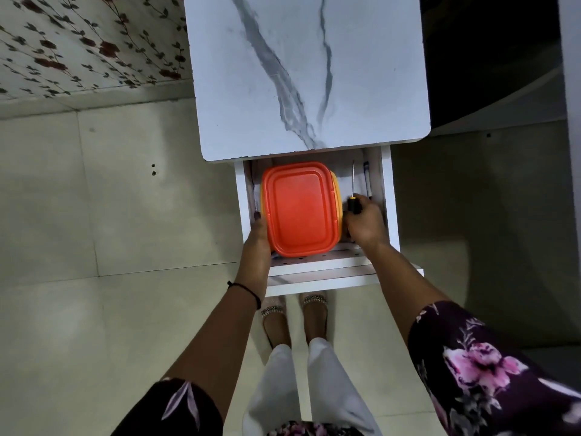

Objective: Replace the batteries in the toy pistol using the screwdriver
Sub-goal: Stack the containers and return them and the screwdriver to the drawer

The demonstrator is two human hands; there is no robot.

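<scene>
The screwdriver [352,196] lies in the open drawer [390,196] just right of the orange-lidded box [300,209], its handle clasped by the right hand [366,223]. The left hand [258,236] grips the box's left side. The marble worktop [308,73] overhangs the drawer beyond the box.

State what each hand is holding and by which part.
The right hand grips the screwdriver by its black handle. The left hand holds the orange-lidded container by its left side, inside the open drawer.

Glossy orange plastic lid [300,209], smooth marble-look tabletop [308,73], seemingly metal screwdriver shaft [353,177]
</scene>
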